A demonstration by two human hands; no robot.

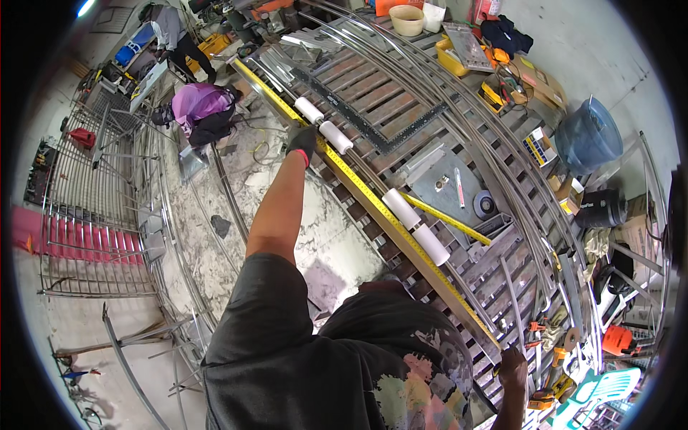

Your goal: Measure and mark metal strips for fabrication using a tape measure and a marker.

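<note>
A long yellow tape measure [365, 188] is drawn out along a straight metal bar at the near edge of the slatted metal workbench. My left hand [302, 139], in a dark glove, is closed over the tape and bar toward the far left. At the near right end of the tape, my right hand [512, 368] is closed, its fingers partly hidden. Beside the tape runs a thin metal tube carrying white cylinders in two pairs, one white cylinder [335, 137] near my left hand and another white cylinder [431, 245] farther right.
A black carpenter's square [365, 122] and a grey metal plate [448, 188] with a grinding disc lie on the bench. Long curved metal tubes [494, 150] line its far side. One person in purple [204, 107] crouches at left; another person [175, 36] stands behind.
</note>
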